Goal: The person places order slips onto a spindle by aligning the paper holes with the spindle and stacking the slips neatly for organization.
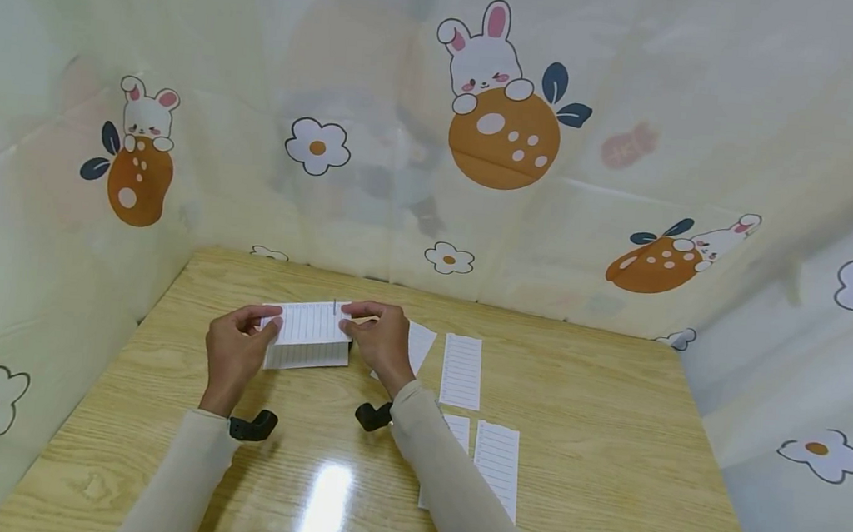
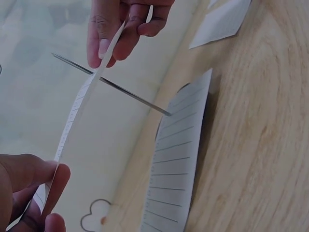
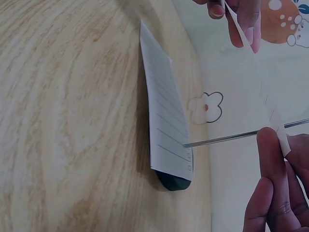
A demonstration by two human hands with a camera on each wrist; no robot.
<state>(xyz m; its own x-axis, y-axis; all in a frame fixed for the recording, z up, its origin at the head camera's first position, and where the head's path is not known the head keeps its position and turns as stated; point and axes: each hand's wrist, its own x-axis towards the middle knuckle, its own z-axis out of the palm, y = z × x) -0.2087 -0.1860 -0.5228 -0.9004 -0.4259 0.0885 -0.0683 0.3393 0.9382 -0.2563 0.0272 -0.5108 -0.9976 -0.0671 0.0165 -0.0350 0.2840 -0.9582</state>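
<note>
A ruled white paper slip is stretched between both hands above the table. The left hand pinches its left end between thumb and fingers, while the right hand pinches its right end. A thin upright metal spike passes through the held slip near the right fingertips, its point sticking out above the paper. Lower on the same spike sits another ruled slip, close over a dark rounded base. Most of that base is hidden under the paper.
Several loose ruled slips lie right of the hands, including one upright slip and one nearer slip. The right forearm partly covers others. A patterned curtain stands behind the wooden table and along its sides.
</note>
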